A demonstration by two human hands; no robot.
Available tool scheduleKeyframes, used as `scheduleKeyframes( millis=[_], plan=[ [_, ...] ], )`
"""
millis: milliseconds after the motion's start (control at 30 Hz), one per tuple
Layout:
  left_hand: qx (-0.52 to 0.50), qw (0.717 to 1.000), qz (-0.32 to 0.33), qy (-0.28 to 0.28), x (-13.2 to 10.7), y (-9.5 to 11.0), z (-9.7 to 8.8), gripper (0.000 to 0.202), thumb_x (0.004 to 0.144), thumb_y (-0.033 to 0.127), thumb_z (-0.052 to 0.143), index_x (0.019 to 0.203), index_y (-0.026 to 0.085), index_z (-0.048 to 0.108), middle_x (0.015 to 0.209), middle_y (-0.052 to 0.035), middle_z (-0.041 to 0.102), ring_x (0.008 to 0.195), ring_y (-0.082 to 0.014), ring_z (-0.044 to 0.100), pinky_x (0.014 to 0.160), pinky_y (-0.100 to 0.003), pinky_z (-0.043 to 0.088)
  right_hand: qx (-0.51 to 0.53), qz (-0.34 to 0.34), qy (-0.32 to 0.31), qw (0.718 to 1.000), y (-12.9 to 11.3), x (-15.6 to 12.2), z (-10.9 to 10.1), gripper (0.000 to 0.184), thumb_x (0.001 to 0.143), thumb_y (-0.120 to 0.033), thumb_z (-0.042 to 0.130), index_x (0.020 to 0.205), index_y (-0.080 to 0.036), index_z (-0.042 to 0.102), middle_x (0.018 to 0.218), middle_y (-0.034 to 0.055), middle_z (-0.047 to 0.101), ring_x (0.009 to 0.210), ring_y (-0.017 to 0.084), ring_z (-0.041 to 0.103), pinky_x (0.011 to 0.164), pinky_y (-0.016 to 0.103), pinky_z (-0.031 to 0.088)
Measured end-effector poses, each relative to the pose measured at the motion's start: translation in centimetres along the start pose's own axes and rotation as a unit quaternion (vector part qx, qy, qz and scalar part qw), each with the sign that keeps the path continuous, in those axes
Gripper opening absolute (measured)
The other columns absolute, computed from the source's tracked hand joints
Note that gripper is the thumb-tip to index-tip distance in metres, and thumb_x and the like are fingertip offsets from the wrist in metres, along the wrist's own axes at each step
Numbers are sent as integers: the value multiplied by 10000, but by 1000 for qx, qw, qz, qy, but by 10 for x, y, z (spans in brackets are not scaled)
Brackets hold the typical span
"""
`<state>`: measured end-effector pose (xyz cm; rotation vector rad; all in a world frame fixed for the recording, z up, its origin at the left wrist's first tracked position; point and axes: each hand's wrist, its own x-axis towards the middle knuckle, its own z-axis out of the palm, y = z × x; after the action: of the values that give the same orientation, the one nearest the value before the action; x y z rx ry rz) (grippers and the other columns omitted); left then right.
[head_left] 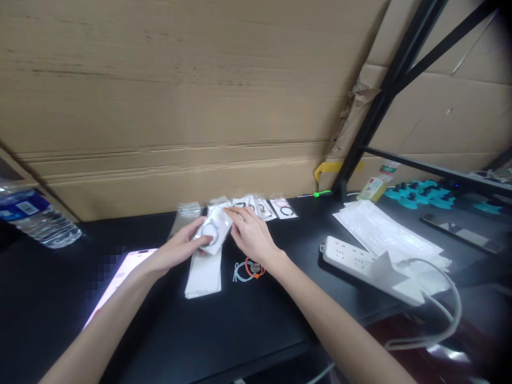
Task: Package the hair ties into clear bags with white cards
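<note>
the left hand (pixel 184 244) pinches the bag (pixel 223 221) above the cards (pixel 204 273), thumb across its front, likely steadying it, while the right hand (pixel 254 234), fingers curled, meets its edge, grip unclear.

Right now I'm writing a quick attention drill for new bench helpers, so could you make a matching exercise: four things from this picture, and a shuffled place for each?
Things
1. clear packet
2. stack of white cards
3. lit phone
4. orange band

Places
A. partly hidden by the left forearm
B. beside a pale blue band
C. in the left hand, thumb across its front
D. on the black table, between the phone and the orange band

Pairs: 1-C, 2-D, 3-A, 4-B
</note>
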<state>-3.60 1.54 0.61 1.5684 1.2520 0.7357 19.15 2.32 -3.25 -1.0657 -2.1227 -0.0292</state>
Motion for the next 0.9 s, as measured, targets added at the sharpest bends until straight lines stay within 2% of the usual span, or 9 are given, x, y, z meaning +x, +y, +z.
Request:
scheduleKeyframes(
  millis=[133,233,300,367,433,533,667,800,900],
  plan=[
    [-1,1000,-13,21,-2,-9,3,715,787,467,841,1456,306,649,1552,-116,605,1444,-414,524,1040,-430,548,65,76,38,994,2,1,1,365,1035,-199,532,1376,-201,664,1259,116,733,1183,265,666,1020,443,561],
    [-32,997,-64,28,-1,-18,3,807,828,455,817,1574,314,543,1637,-156,512,1411,-395,569,1051,-452,541,150,122,38,980,4,4,2,242,1000,-235,614,1217,-223,719,1108,75,766,1008,222,713,921,395,576],
    [-103,991,-83,-19,-2,-19,4,879,876,425,782,1660,296,405,1602,-201,540,1310,-362,658,1035,-465,550,217,147,28,965,7,6,1,168,976,-238,644,1121,-216,724,1037,55,769,928,199,718,882,374,577],
    [-199,972,-88,-90,-4,-14,6,888,932,431,741,1693,269,312,1505,-219,624,1204,-341,723,1031,-483,552,283,166,13,944,11,8,0,115,956,-241,669,1053,-202,717,1012,50,766,913,189,716,883,365,579],
    [-272,947,-97,-140,-5,-7,8,808,973,516,687,1659,234,368,1410,-217,683,1136,-354,753,1007,-505,564,335,174,-3,926,16,10,-2,89,953,-248,679,1014,-192,712,1010,55,762,932,188,713,910,366,575],
    [-317,930,-113,-149,-6,-2,9,686,985,580,644,1530,180,527,1335,-215,715,1080,-376,762,932,-517,593,374,170,-23,912,21,12,-7,88,973,-261,661,971,-186,709,1016,58,756,944,183,703,940,370,567],
    [-323,924,-125,-160,-5,-5,7,584,997,533,644,1448,165,597,1328,-209,718,1094,-355,747,914,-490,592,373,156,-44,913,25,13,-13,105,983,-279,666,952,-191,714,1013,50,756,938,182,694,955,380,562],
    [-319,925,-110,-175,-5,-7,6,578,1013,540,615,1446,158,615,1310,-217,725,1099,-324,734,894,-433,575,365,150,-41,918,25,14,-20,112,989,-296,676,972,-196,721,1041,51,761,959,184,700,970,388,562],
    [-318,925,-100,-182,-5,-5,6,602,1014,551,604,1481,171,594,1284,-216,736,1082,-321,733,867,-419,568,386,150,-66,908,25,14,-27,126,1000,-329,677,998,-209,715,1065,51,764,995,187,717,992,391,565]
  ],
)
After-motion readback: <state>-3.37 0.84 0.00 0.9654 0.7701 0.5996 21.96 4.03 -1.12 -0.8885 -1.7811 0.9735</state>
